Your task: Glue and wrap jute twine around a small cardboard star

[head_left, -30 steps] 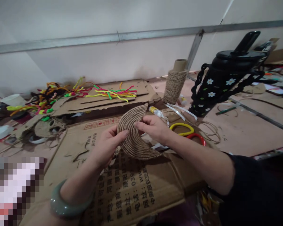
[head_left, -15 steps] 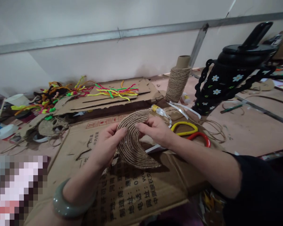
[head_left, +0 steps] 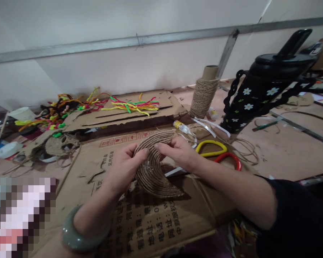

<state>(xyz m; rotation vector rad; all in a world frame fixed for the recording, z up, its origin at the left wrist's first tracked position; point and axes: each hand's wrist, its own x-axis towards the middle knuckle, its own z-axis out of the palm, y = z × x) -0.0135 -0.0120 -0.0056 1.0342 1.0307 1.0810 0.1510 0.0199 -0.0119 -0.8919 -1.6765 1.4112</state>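
A crescent-shaped piece wrapped in brown jute twine (head_left: 150, 168) is held between both hands above a flattened cardboard box (head_left: 156, 215). My left hand (head_left: 125, 168) pinches its left edge; a grey-green bangle (head_left: 79, 240) sits on that wrist. My right hand (head_left: 179, 152) grips the upper inner edge with thumb and fingers. The crescent's lower tip touches the cardboard.
A spool of jute twine (head_left: 204, 95) stands behind, beside a black flowered bottle (head_left: 254, 98). A small glue tube (head_left: 181, 126), scissors with yellow and red handles (head_left: 218, 152), white strips, colourful pipe cleaners (head_left: 129, 104) and cardboard sheets lie around. A blurred patch fills the lower left.
The crescent has tilted flatter and lower toward the cardboard, with both hands still on it. The view has shifted slightly.
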